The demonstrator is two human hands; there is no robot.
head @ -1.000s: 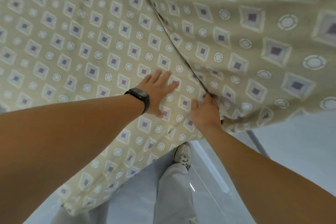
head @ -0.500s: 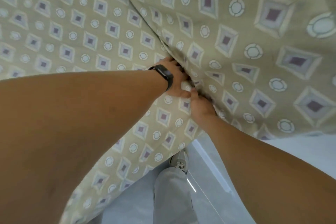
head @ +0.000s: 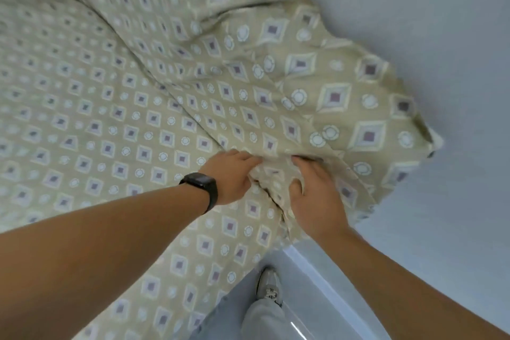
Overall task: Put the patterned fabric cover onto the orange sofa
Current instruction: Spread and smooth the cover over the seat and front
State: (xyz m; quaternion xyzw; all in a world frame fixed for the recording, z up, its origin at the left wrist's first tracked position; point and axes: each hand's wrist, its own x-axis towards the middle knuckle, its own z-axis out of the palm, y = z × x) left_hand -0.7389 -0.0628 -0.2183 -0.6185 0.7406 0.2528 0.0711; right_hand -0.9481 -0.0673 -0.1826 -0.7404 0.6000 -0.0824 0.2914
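Note:
The patterned fabric cover, beige with purple squares and white circles, spreads over most of the view and hides the orange sofa entirely. A crease runs diagonally from the upper left down to my hands. My left hand, with a black watch on the wrist, pinches a bunched fold of the cover at its lower right. My right hand grips the same bunch from the other side, thumb on top, close to the left hand. The cover's right end hangs crumpled with a loose corner.
A plain pale wall lies to the right of the cover. Grey floor and a white skirting strip show below. My grey trouser leg and a sneaker stand by the cover's lower edge.
The view has swung right, so the wall and the cover's loose end now show. Both hands stay together on the bunched fold, which has been pulled up into a thicker gather.

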